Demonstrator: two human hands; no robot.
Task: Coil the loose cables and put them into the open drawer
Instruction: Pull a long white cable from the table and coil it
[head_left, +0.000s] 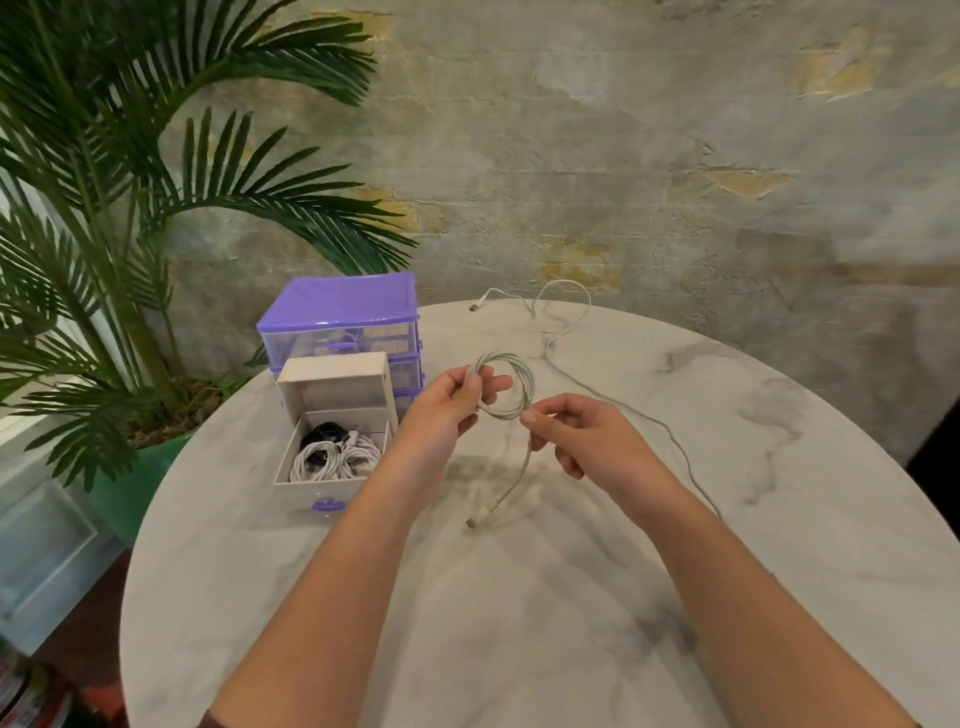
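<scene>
- The tail end of the white cable, with its plug, hangs free below the hands, over the round marble tabletop. If the last wrap is hurried, I judge this stiff tail could spring out and undo the loops.
- The right hand pinches the cable where the tail leaves the coil, thumb and forefinger closed on it. A loose pinch here would let the strand slide and the loops grow uneven.
- The left hand grips the far-left side of the coil, fingers curled round the gathered loops. They are held at one spot only, so easing that grip would probably let the whole ring fan open.
- The open drawer sits just left of the left hand and already holds coiled white cables and a black one. Room looks tight; a slack coil might catch on the drawer wall or spill over it.
- A second loose cable trails from the table's far edge past the right hand toward the near right side. It passes close behind the coil, so it could snag or get dragged along.
- Behind the drawer stands the purple drawer unit; a hard push on the drawer might shift it.
</scene>
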